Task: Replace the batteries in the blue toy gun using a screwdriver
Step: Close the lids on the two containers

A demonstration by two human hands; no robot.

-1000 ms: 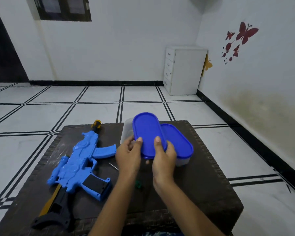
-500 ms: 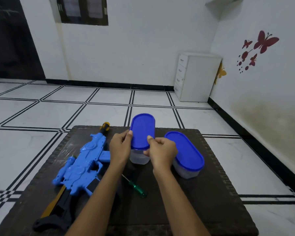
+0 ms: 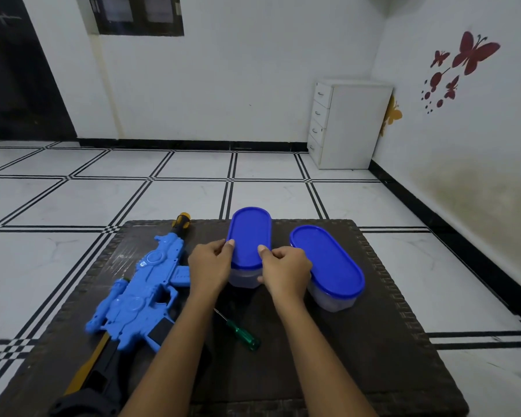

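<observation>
I have both hands on the left box (image 3: 243, 276) near the desk's (image 3: 388, 341) far edge: my left hand (image 3: 209, 264) and right hand (image 3: 285, 270) each close around a side, thumbs resting on its blue lid (image 3: 248, 236). To open it well, I should pin the clear base down and peel the lid up from one end. Its contents are too blurred to tell; the right box (image 3: 328, 266) stays lidded too. The blue toy gun (image 3: 139, 293) lies along the left edge, the screwdriver (image 3: 238, 331) between my forearms, untouched.
</observation>
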